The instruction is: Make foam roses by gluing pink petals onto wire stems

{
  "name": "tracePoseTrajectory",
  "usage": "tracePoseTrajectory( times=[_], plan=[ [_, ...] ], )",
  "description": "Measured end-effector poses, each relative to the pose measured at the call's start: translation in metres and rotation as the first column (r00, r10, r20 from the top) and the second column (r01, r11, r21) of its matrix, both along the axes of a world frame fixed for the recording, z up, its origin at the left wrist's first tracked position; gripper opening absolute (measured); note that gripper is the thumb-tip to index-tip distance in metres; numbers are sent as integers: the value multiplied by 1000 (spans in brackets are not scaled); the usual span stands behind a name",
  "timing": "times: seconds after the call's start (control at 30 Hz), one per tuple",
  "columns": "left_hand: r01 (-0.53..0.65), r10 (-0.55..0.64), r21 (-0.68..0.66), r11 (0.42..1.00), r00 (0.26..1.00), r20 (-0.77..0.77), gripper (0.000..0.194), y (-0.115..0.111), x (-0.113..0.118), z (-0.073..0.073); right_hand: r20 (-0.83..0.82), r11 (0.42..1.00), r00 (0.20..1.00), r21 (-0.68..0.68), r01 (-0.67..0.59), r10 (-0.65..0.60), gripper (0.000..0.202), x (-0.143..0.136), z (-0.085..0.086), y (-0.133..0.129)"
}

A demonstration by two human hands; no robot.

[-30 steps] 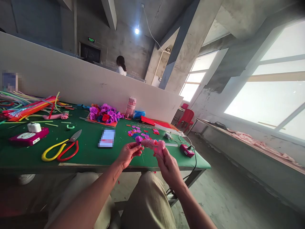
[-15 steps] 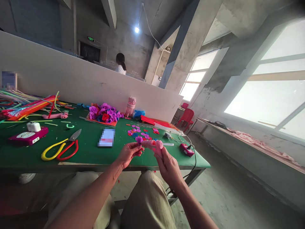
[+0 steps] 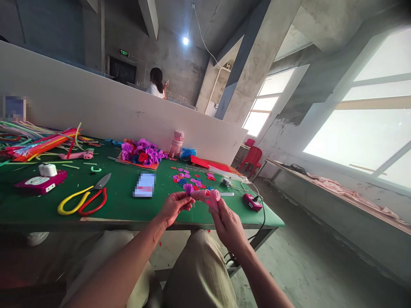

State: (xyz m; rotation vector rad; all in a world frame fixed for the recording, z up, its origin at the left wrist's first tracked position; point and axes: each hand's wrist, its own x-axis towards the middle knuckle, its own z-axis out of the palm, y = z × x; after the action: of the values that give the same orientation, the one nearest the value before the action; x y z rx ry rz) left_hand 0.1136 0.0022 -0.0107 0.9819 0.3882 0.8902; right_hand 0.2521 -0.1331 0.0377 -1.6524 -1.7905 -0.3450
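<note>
My right hand (image 3: 228, 219) is wrapped round the handle of a pink hot glue gun (image 3: 213, 197), with a white glue stick (image 3: 227, 194) poking out of its back end. The gun's nozzle points left, close against a small purple flower (image 3: 189, 188). Pinched in the fingers of my left hand (image 3: 176, 207) is the base of that flower; whether the nozzle touches it I cannot tell. Behind both hands, loose purple, red and blue petals (image 3: 183, 174) lie scattered on the green table (image 3: 122, 210).
Yellow-and-red-handled scissors (image 3: 84, 197), a phone (image 3: 144, 185) and a magenta power strip (image 3: 41, 181) lie to the left. Finished flowers (image 3: 143, 152) are heaped at the back near a pink bottle (image 3: 177, 143). A corded magenta socket (image 3: 252, 202) sits right. A white partition (image 3: 112, 100) stands behind.
Both hands, the glue gun and the flower hold nearly the same place. Beyond the partition, a person has turned and a raised hand now shows. The view has shifted very slightly.
</note>
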Motion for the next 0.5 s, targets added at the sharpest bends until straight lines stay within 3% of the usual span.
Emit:
tracePoseTrajectory(
  times=[0.5],
  plan=[
    [-4, 4, -36, 999, 1000, -13, 24, -1, 0, 2, -15, 1000, 1000, 20, -5, 5, 30, -1, -1, 0]
  ],
)
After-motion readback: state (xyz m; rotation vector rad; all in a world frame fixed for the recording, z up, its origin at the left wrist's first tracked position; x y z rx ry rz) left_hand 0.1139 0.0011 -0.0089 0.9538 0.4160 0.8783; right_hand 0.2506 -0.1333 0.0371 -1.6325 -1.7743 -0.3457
